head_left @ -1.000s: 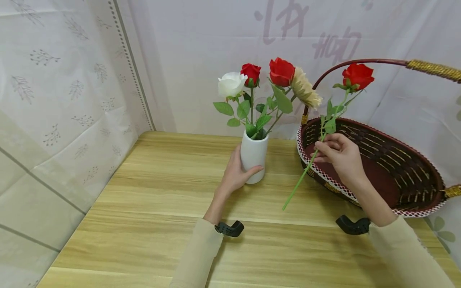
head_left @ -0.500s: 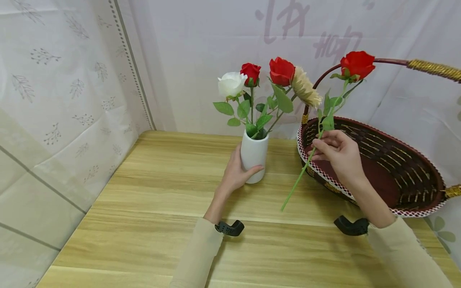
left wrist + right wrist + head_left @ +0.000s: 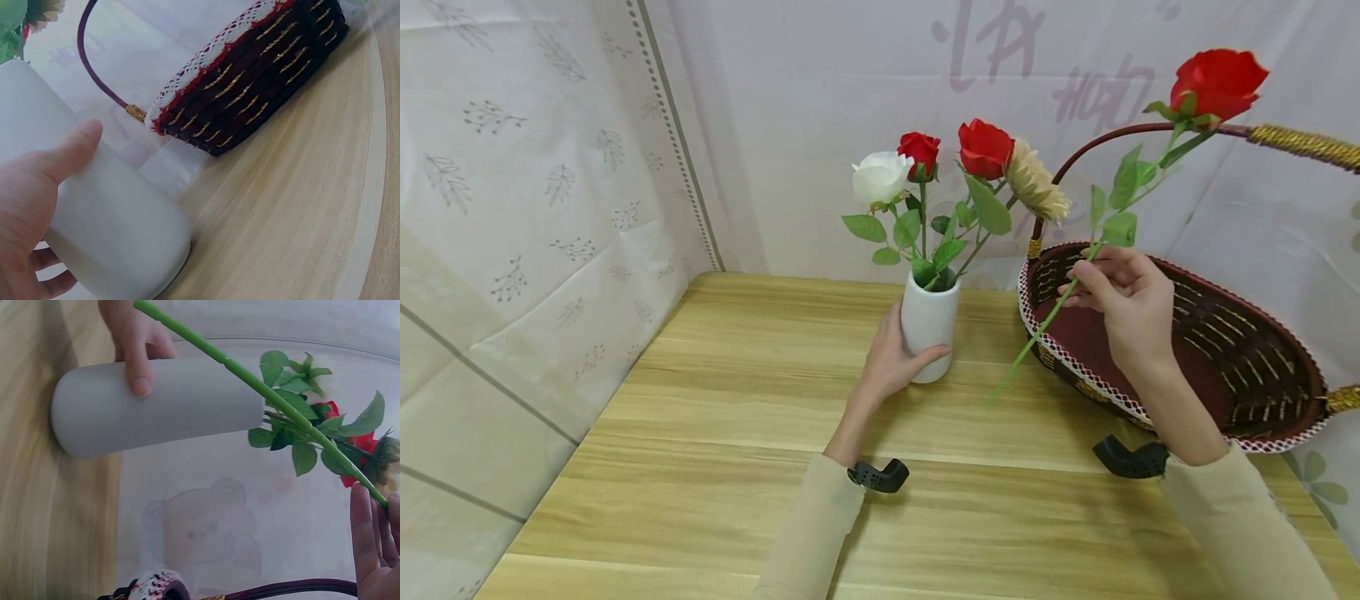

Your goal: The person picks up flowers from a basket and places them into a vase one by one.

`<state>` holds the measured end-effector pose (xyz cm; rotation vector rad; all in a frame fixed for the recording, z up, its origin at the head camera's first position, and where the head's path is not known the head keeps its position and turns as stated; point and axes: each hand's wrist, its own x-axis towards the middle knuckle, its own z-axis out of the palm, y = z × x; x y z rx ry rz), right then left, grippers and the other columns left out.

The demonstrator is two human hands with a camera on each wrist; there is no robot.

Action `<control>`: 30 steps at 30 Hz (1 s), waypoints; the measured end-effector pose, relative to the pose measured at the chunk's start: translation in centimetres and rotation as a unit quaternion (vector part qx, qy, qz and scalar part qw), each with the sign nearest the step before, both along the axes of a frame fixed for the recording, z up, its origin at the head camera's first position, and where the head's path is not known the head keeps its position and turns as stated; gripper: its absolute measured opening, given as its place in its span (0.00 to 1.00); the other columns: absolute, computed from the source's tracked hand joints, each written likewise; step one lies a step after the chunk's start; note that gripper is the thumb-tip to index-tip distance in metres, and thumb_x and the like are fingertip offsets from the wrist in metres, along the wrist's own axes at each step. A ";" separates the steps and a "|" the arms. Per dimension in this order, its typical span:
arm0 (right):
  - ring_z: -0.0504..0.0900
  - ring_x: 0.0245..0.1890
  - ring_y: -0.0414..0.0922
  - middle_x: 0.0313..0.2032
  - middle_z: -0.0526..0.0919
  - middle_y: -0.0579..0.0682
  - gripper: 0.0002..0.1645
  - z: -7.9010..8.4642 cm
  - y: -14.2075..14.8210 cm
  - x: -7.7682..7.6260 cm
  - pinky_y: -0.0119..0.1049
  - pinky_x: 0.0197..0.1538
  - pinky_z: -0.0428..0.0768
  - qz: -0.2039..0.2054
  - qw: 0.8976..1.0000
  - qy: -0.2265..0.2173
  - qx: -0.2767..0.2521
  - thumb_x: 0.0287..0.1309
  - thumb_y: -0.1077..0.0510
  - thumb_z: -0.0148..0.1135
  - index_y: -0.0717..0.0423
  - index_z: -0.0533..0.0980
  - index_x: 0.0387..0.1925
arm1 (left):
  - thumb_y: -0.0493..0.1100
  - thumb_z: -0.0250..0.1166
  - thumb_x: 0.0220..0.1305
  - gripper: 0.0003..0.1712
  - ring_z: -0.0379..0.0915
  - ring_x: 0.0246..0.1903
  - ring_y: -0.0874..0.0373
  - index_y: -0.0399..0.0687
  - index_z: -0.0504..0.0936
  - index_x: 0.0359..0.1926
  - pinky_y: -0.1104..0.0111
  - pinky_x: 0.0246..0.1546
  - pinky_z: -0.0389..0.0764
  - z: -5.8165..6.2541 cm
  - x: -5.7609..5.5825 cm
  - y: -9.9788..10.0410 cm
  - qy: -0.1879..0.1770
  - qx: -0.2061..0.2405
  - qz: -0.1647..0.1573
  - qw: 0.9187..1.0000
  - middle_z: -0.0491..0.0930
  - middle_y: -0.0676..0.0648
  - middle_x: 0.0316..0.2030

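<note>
A white vase stands upright on the table. My left hand grips it from the left, thumb across its front. In the vase are a white rose, two red roses and a cream flower with pointed petals. Between thumb and fingers, my right hand pinches the green stem of another red rose. That rose is held tilted above the basket, its bloom up to the right. Its bare stem end points down left, apart from the vase.
A dark woven basket with white lace trim stands at the right, under my right arm. Its tall handle arches behind the held rose. A printed cloth hangs behind the wooden table.
My right hand has risen and shifted right with the rose, which now leans more to the right. My left hand and the vase have stayed in place.
</note>
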<state>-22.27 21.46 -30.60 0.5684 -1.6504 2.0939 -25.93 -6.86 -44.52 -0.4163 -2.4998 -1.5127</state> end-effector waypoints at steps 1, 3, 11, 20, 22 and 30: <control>0.86 0.27 0.48 0.33 0.84 0.59 0.10 0.1 -0.1 0.0 0.38 0.33 0.85 -0.007 1.000 0.004 -0.003 0.64 0.72 0.63 0.73 0.74 0.44 | 0.62 0.77 0.55 0.62 0.66 0.62 0.50 0.53 0.48 0.79 0.52 0.59 0.73 0.0 0.0 0.0 0.000 0.000 0.000 1.000 0.64 0.42 0.67; 0.86 0.28 0.48 0.33 0.84 0.60 0.10 0.4 -0.1 -0.1 0.38 0.33 0.85 -0.016 1.000 0.011 -0.012 0.63 0.71 0.64 0.73 0.74 0.44 | 0.62 0.77 0.54 0.63 0.65 0.62 0.50 0.53 0.48 0.79 0.52 0.59 0.73 0.1 0.0 0.0 0.001 -0.001 0.001 1.000 0.64 0.42 0.67; 0.85 0.30 0.50 0.33 0.85 0.60 0.14 1.7 -0.4 -0.7 0.37 0.33 0.85 -0.050 0.998 0.027 -0.038 0.61 0.69 0.67 0.72 0.76 0.46 | 0.62 0.78 0.53 0.64 0.66 0.62 0.49 0.50 0.49 0.79 0.52 0.59 0.73 0.3 0.2 0.2 0.007 -0.012 0.009 1.000 0.65 0.41 0.67; 0.85 0.31 0.51 0.33 0.83 0.61 0.15 2.8 -1.0 -1.1 0.38 0.32 0.86 -0.060 0.993 0.043 -0.091 0.59 0.69 0.69 0.72 0.75 0.46 | 0.63 0.78 0.51 0.65 0.68 0.60 0.45 0.47 0.50 0.78 0.50 0.57 0.75 0.4 0.3 0.5 0.010 -0.022 0.023 0.999 0.65 0.37 0.66; 0.84 0.32 0.51 0.33 0.83 0.61 0.16 2.9 -1.1 -1.3 0.38 0.32 0.86 -0.061 0.993 0.045 -0.095 0.59 0.69 0.69 0.72 0.75 0.46 | 0.63 0.78 0.50 0.65 0.68 0.60 0.45 0.48 0.50 0.78 0.50 0.56 0.75 0.4 0.3 0.5 0.005 -0.024 0.028 0.999 0.65 0.37 0.65; 0.84 0.31 0.53 0.32 0.82 0.62 0.16 3.7 -1.6 -1.7 0.40 0.32 0.86 -0.078 0.986 0.054 -0.135 0.57 0.70 0.70 0.71 0.75 0.45 | 0.64 0.79 0.49 0.66 0.69 0.59 0.45 0.47 0.51 0.78 0.51 0.55 0.76 0.5 0.5 0.7 0.007 -0.032 0.041 0.999 0.66 0.38 0.64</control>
